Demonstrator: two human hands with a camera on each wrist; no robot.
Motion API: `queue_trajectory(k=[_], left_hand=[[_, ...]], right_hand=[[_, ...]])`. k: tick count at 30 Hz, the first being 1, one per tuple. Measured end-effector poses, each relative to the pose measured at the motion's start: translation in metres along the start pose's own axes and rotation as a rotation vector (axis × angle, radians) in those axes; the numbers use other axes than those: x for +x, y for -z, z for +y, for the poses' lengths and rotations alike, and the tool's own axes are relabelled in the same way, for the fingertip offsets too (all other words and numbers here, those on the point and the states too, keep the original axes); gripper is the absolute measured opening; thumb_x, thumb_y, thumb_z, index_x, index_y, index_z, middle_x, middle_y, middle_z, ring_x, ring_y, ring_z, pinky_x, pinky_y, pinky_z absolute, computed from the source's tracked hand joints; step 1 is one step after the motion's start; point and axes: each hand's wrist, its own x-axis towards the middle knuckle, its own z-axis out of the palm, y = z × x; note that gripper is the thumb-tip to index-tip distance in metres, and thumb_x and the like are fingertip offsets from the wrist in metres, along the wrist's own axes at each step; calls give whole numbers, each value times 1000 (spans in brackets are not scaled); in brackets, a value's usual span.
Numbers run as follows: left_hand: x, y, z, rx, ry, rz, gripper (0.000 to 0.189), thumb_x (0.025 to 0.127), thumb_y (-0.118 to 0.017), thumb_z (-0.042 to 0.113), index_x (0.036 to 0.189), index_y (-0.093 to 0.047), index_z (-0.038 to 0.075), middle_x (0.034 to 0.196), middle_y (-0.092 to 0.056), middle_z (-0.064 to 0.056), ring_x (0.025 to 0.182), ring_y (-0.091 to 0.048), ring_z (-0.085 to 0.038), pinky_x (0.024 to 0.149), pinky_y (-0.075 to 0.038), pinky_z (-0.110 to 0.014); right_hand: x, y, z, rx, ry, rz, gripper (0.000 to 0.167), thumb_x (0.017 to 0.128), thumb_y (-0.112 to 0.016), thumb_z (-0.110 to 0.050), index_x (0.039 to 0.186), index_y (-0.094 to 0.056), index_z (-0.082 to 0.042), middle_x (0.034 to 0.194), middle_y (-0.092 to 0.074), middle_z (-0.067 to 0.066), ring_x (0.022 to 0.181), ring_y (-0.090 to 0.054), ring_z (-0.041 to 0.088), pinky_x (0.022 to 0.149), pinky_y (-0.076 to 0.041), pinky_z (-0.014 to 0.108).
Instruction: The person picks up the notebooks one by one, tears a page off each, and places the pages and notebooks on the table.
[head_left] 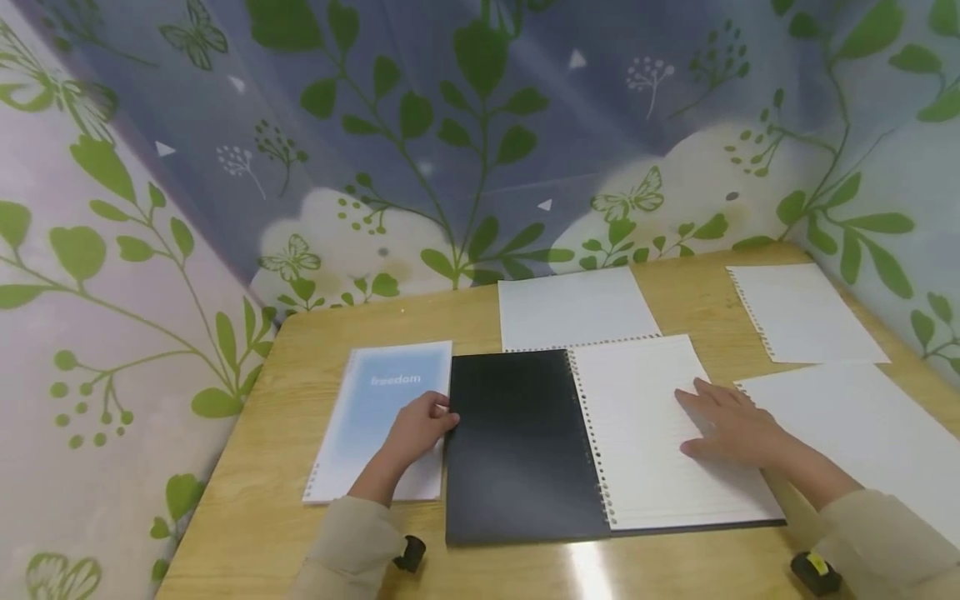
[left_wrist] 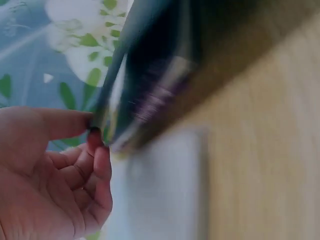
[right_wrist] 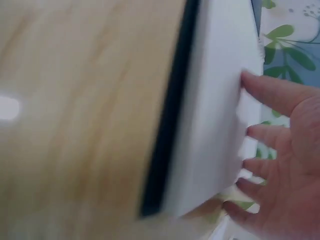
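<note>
A ring-bound notebook lies open on the wooden table, its black cover point(head_left: 517, 450) on the left and its lined white pages point(head_left: 660, 442) on the right. My left hand point(head_left: 418, 429) pinches the cover's left edge between thumb and curled fingers. In the left wrist view that hand point(left_wrist: 65, 170) shows the thumb against the blurred dark cover point(left_wrist: 155, 55). With fingers spread, my right hand point(head_left: 731, 425) rests on the right half of the lined page. The right wrist view has its fingertips point(right_wrist: 245, 77) on the white page point(right_wrist: 215, 110).
A notebook with a light blue "freedom" cover point(head_left: 382, 425) lies left of the black one. Loose perforated sheets lie behind point(head_left: 573, 308), at the back right point(head_left: 813, 312) and at the right point(head_left: 855, 425). A patterned curtain point(head_left: 480, 150) rises beyond the table point(head_left: 315, 342).
</note>
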Motion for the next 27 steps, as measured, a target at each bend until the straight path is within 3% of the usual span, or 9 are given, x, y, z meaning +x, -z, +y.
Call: queue_trajectory(k=[4,7,10,13,17,21,25,27], left_hand=[[-3,13,20,-171,-27,30,31,93,-53,25,119,-55,8,92,-62,-8,80,-59,-17,68,-45,-30],[-7,20,41,-287,-106,23,28,97,-45,23,120,-54,9,92,-62,-9,84,-59,-18,75,-46,-34],[-10,23,61,-380,-203,-26,30,100,-37,21,122,-52,8,95,-61,-13,87,-60,-22,80,-47,-39],[-13,18,78,-414,-291,-64,33,101,-32,21,126,-50,6,104,-63,-16,93,-60,-25,85,-48,-41],[-14,2,94,-366,-397,-70,35,101,-30,19,129,-46,3,118,-60,-19,102,-59,-29,90,-49,-41],[-12,-17,104,-240,-505,-55,35,100,-33,15,131,-44,1,127,-54,-18,113,-55,-31,97,-45,-42],[-10,-38,110,-131,-577,-72,40,99,-36,16,138,-37,4,135,-48,-16,122,-49,-29,101,-41,-41],[-8,-49,111,-103,-596,-97,44,99,-37,16,142,-32,5,140,-43,-15,125,-46,-28,105,-38,-40]], right_hand=[[3,9,-11,53,19,40,73,86,-56,-47,139,-35,0,143,-21,36,126,-21,56,91,-25,74],[7,27,-29,106,72,82,68,91,-52,-43,139,-34,2,143,-22,36,127,-23,56,95,-24,71],[9,48,-52,185,140,109,62,93,-49,-39,137,-37,4,141,-31,33,128,-27,53,99,-26,67],[13,67,-76,291,166,132,55,96,-45,-38,133,-43,1,137,-41,27,127,-35,46,100,-31,61],[20,83,-103,410,153,173,49,97,-40,-41,128,-51,-5,127,-55,17,119,-49,35,95,-41,54],[29,93,-123,457,148,176,48,97,-38,-44,125,-52,-8,108,-65,11,99,-61,25,83,-49,44],[39,97,-137,477,112,153,54,95,-36,-51,128,-48,-10,76,-62,6,68,-57,17,61,-45,31],[42,98,-141,467,87,144,59,94,-35,-54,132,-44,-10,74,-60,7,64,-53,18,57,-42,30]])
